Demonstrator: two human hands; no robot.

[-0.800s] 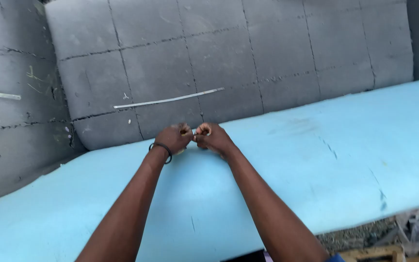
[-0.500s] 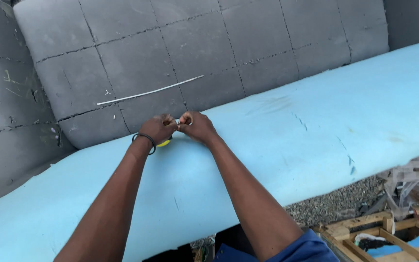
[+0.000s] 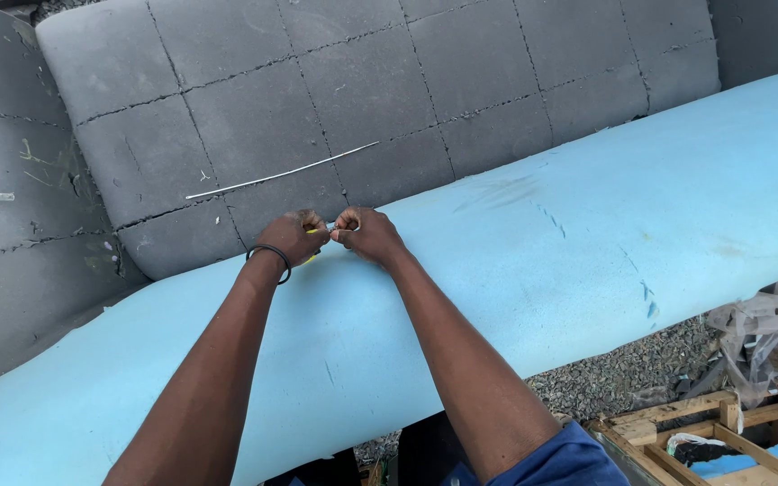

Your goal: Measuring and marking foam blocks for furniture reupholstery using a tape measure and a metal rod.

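Both my hands meet at the far edge of a long light-blue foam sheet (image 3: 515,270). My left hand (image 3: 294,236), with a black band on its wrist, is closed over a small yellow object (image 3: 316,232) that is mostly hidden by the fingers. My right hand (image 3: 366,232) is curled with its fingertips pinched against the same spot, nearly touching the left. Just what the yellow object is cannot be made out. Both forearms stretch across the blue foam.
Dark grey foam slabs (image 3: 362,81) scored into squares lie behind the blue sheet, with a thin white strip (image 3: 281,171) on them. At the lower right are gravel (image 3: 623,369), crumpled clear plastic (image 3: 767,333) and a wooden frame (image 3: 722,432).
My hands stay pinched together at the foam's far edge. The view has shifted, so they sit slightly left and lower in it than before.
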